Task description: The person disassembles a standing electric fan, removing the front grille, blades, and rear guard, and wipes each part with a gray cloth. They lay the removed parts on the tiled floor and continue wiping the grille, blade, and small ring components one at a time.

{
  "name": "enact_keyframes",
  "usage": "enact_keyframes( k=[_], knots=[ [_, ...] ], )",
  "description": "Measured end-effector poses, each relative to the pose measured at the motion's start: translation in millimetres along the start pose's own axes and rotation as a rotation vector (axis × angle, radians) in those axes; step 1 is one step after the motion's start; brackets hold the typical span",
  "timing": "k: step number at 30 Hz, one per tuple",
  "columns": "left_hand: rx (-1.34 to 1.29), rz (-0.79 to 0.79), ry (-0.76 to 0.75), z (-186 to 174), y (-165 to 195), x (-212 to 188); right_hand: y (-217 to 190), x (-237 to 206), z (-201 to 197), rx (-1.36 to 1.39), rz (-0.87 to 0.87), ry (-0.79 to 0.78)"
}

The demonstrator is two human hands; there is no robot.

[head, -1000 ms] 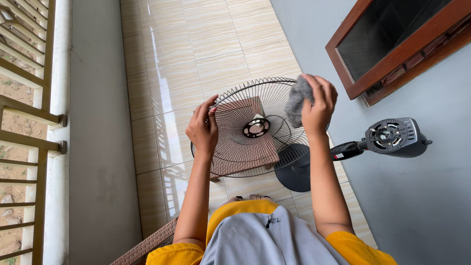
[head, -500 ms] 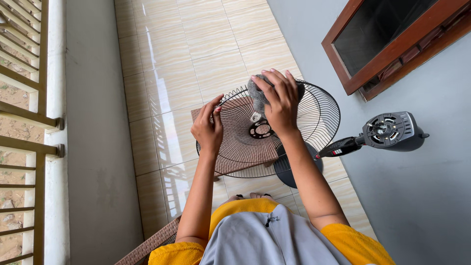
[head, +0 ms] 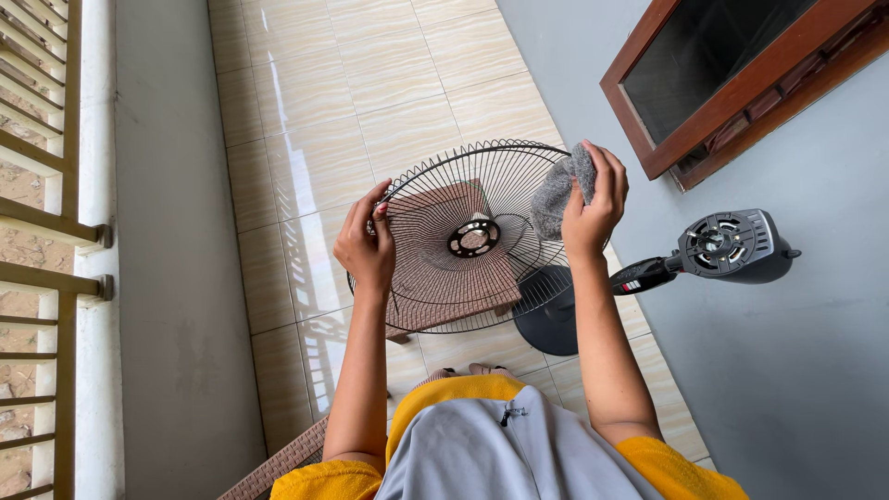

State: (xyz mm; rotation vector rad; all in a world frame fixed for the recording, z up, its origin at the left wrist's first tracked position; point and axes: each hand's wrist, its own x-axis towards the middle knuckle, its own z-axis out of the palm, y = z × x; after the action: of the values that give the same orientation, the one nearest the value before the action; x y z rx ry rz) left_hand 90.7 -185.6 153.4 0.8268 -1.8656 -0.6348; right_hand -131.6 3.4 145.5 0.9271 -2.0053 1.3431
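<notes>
A round black wire fan grille (head: 435, 185) is held up in front of me over the tiled floor. My left hand (head: 366, 245) grips its left rim. My right hand (head: 593, 199) holds a grey cloth (head: 556, 194) against the grille's right side. Through the wires shows a brown woven stool (head: 444, 278) on the floor below.
A black fan motor head (head: 732, 245) on its stand with a round base (head: 546, 319) stands at the right by a grey wall. A wood-framed window (head: 741, 83) is upper right. A railing (head: 46, 241) and grey ledge run along the left.
My right hand with the cloth moved from the grille's centre back to its right side. My left hand kept its grip on the left rim.
</notes>
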Motion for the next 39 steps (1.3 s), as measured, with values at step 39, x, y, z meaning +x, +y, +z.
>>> enact_keyframes(
  k=[39],
  knots=[
    [0.035, 0.427, -0.100, 36.5, 21.9, 4.3, -51.7, 11.2, 15.7, -0.212, -0.528, -0.031]
  ],
)
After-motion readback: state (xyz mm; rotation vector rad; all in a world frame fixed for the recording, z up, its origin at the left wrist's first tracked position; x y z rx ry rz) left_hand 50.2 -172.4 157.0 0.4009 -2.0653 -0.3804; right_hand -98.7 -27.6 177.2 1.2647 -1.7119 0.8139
